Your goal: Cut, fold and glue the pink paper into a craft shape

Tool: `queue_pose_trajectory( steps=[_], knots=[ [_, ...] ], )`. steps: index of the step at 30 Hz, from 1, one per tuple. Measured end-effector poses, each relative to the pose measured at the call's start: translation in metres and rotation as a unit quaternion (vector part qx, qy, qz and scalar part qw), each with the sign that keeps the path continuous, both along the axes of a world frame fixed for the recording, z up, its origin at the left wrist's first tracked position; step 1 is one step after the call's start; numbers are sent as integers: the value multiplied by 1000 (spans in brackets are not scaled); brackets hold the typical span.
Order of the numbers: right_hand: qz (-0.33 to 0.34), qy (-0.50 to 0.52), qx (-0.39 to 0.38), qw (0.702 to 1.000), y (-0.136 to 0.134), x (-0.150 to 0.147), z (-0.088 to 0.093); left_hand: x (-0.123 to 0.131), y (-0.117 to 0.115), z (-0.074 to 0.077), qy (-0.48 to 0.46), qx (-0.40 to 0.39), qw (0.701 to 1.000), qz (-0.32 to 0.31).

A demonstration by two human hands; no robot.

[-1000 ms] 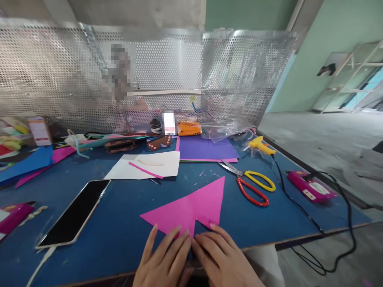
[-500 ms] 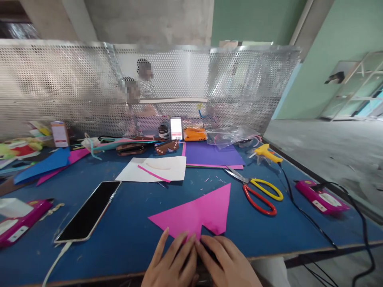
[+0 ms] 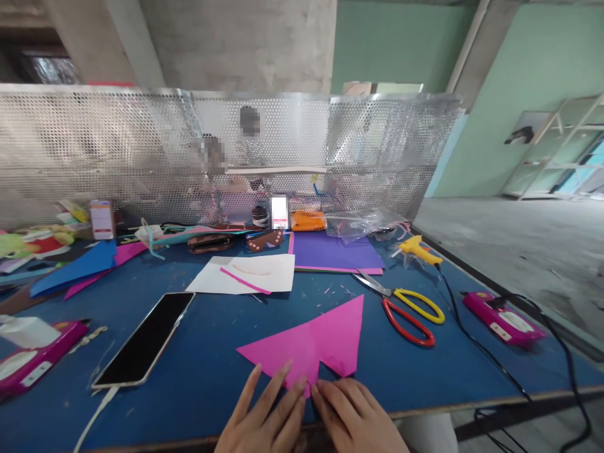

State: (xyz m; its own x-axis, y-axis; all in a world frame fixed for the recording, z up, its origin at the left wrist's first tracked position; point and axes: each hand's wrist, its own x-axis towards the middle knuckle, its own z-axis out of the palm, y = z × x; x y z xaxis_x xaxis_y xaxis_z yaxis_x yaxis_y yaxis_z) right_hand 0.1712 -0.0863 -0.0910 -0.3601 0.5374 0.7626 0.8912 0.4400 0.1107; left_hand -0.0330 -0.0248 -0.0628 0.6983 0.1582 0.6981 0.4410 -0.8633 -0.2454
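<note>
A folded sheet of pink paper (image 3: 302, 343) lies on the blue table close to me, with pointed corners and a notch at its near edge. My left hand (image 3: 271, 412) rests on its lower left part, fingers stretched and spread. At the near tip, just right of the left fingertips, my right hand (image 3: 352, 412) has its fingers bunched together on the paper. Both thumbs are mostly hidden beneath the hands. Scissors (image 3: 389, 292) with one red and one yellow handle lie apart from the paper, to its right.
A phone (image 3: 146, 340) on a white cable lies left. Behind are white paper (image 3: 259, 267) bearing a pink strip and purple sheets (image 3: 337, 251). A yellow glue gun (image 3: 419, 250) and a magenta power strip (image 3: 503, 318) with cords lie right. A perforated metal screen (image 3: 377, 151) stands behind.
My left fingers have spread apart more and drawn slightly left from the tip. The pink paper stays nearly in place. The view has tilted up a little.
</note>
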Motion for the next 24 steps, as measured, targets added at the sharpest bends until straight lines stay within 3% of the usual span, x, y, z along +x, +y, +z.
queue_pose_trajectory(
  steps=[4, 7, 10, 14, 17, 24],
  knots=[
    [-14, -12, 1, 1000, -1, -2, -6, 6, 1, 0, -30, -18, 999, 12],
    [-20, -32, 1, 999, 0, -2, -8, 14, 3, -1, 6, -14, 1000, 19],
    [-1, -20, -3, 1000, -5, 1, 4, 20, 4, -2, 26, 6, 1000, 13],
    [15, 18, -66, 998, -20, 11, 37, 20, -5, 4, 46, -68, 996, 37],
    [-23, 6, -112, 993, -26, 19, 54, 20, -12, 11, 55, -109, 991, 50],
    [-47, 24, -170, 984, -20, 23, 50, 23, -9, 23, 50, -136, 987, 68]
  ],
)
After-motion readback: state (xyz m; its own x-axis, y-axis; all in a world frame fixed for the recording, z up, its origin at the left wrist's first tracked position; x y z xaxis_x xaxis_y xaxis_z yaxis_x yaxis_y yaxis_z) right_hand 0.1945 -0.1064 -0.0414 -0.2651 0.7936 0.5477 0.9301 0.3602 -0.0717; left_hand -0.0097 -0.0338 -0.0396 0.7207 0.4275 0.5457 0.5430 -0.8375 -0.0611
